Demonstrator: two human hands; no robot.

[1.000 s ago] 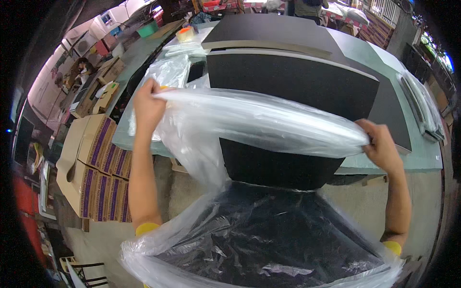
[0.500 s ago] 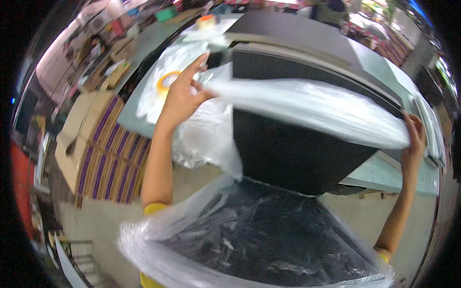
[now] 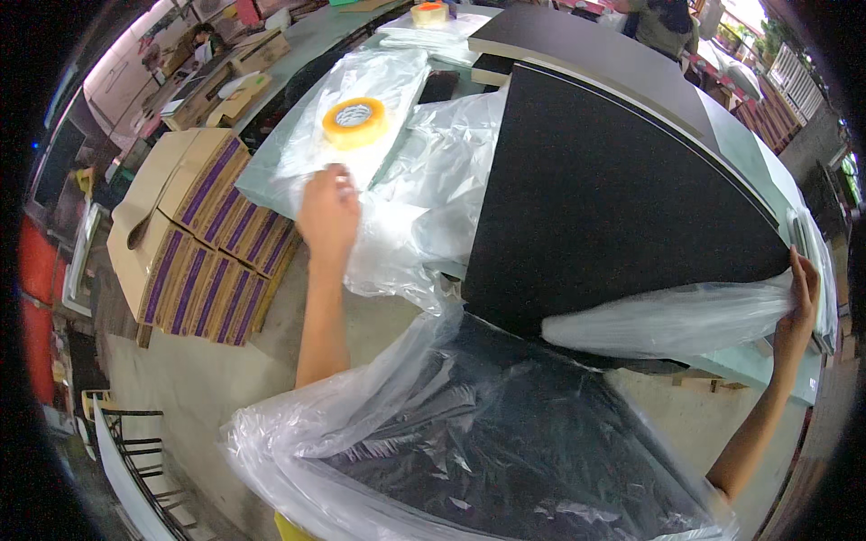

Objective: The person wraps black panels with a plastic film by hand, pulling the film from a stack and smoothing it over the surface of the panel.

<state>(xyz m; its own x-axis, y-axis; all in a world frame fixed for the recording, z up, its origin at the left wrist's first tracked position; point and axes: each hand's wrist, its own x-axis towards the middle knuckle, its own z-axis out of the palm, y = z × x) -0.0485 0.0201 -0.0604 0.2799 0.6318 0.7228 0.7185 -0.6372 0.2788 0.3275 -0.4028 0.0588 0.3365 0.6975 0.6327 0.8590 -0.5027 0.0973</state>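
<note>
A large black panel (image 3: 613,189) slants from the table toward me. Its near part lies inside a clear plastic bag (image 3: 271,442) spread in front of my body. At the panel's right edge my right hand (image 3: 799,293) grips a bunched strip of plastic film (image 3: 667,320), whose loose left end lies across the panel's lower part. My left hand (image 3: 330,216) is off the panel, over clear plastic sheets on the table's left side. Its fingers are loosely bent, somewhat blurred, with nothing visible in them. Just beyond them lies a yellow roll of tape (image 3: 354,123).
Stacked flat cardboard boxes (image 3: 203,239) with purple stripes stand left of the table. Behind the panel is another dark board (image 3: 586,63). A second tape roll (image 3: 430,13) sits at the back. A person (image 3: 663,27) is at the far right, and a black metal rack (image 3: 149,469) stands lower left.
My left hand has let go of the film strip and moved down toward the tape side. The strip's left end has dropped down the panel; my right hand still grips its other end, slightly lower.
</note>
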